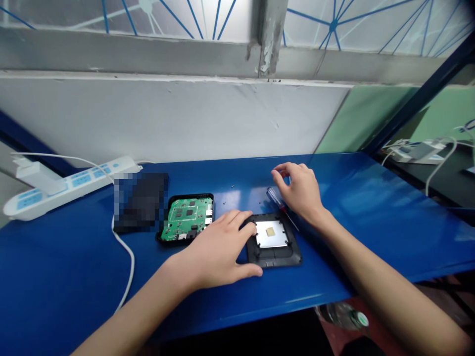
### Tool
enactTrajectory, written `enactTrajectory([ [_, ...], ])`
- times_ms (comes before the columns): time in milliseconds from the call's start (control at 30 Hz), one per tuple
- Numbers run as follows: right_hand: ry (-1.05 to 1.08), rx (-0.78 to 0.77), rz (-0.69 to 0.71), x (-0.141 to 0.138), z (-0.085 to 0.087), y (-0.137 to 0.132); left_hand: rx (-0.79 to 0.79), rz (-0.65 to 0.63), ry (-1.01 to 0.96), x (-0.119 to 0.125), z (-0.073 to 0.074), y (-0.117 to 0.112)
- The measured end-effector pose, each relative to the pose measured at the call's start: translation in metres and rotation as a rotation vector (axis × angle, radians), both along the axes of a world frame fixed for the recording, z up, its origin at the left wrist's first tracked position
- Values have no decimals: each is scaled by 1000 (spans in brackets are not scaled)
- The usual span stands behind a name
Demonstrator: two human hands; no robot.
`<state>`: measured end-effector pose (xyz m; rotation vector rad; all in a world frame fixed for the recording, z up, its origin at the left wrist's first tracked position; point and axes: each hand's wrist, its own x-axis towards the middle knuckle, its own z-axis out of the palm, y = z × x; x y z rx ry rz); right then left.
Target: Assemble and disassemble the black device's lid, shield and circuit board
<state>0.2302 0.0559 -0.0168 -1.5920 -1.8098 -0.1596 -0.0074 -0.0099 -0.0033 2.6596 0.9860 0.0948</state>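
Resting against the left edge of the cover (273, 253), the left hand (221, 253) has thumb and fingers apart. The right hand (300, 192) is curled beside the screwdriver (275, 197); whether it grips anything cannot be told. The cover lies on the table (374, 217), right of the circuit board (186, 215).

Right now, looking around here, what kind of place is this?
Probably a small electronics workbench: a green circuit board sits in an open black case, a screwdriver lies on the blue table, and a white power strip is at the left.
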Motion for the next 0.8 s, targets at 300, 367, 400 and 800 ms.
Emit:
enactTrajectory([
  [300, -8, -18, 6, 0, 1, 0, 70, -49, 6, 18, -3, 0],
  [367, -9, -19, 11, 0, 1, 0, 87, -58, 12, 22, -3, 1],
  [400, -10, -19, 12, 0, 1, 0, 97, -63, 16, 24, -3, 1],
  [800, -41, -20, 26, 0, 0, 0, 130, -49, 27, 23, 1, 6],
])
